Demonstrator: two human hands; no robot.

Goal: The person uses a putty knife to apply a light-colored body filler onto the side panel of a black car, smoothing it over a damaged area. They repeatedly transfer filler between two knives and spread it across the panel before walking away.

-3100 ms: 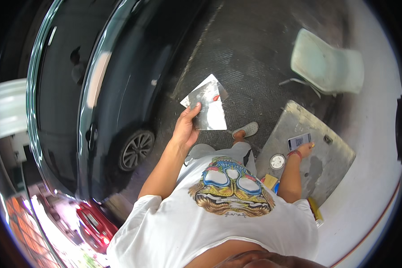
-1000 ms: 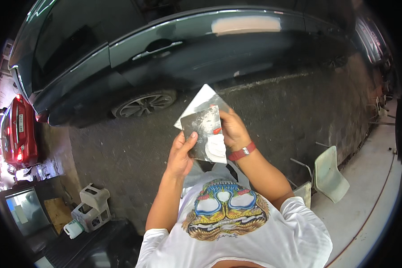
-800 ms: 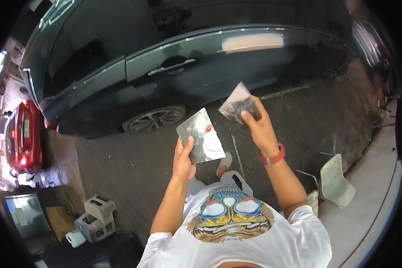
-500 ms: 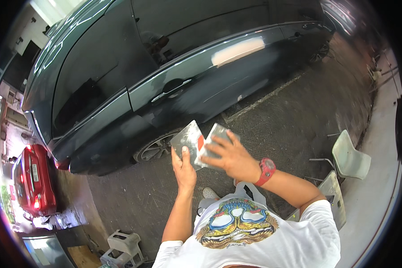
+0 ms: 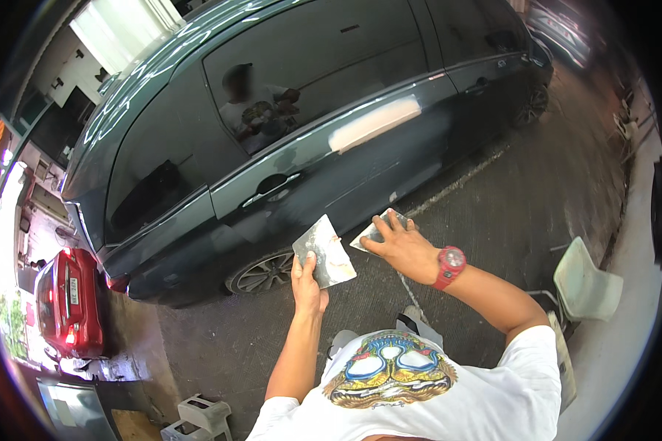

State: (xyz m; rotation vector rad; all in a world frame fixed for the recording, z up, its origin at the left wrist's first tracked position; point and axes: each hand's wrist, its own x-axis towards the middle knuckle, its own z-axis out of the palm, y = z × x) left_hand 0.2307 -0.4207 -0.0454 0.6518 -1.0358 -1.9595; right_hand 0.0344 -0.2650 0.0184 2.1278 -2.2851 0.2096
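My left hand [image 5: 307, 288] grips a flat grey metal plate [image 5: 318, 248] from below, thumb on its face. Pale, faintly pink filler paste [image 5: 336, 257] is smeared along the plate's right side. To the right, my right hand [image 5: 404, 251] is closed on a thin grey spreader [image 5: 366, 234], fingers laid across its face. A small gap separates spreader and plate. Beyond both hands stands a dark green car [image 5: 331, 192]. Its rear door bears a long cream filler patch [image 5: 375, 123] below the window, with dull sanded areas around it.
A car wheel [image 5: 261, 275] lies just left of the plate. White plastic chairs stand at right [image 5: 585, 279] and lower left [image 5: 204, 413]. A red car [image 5: 70, 305] is parked at far left. A pale wall [image 5: 636, 242] runs along the right.
The spreader has moved off the plate to the right with my right hand. The red spot on the plate no longer shows; pale pinkish paste is there. The view has shifted slightly.
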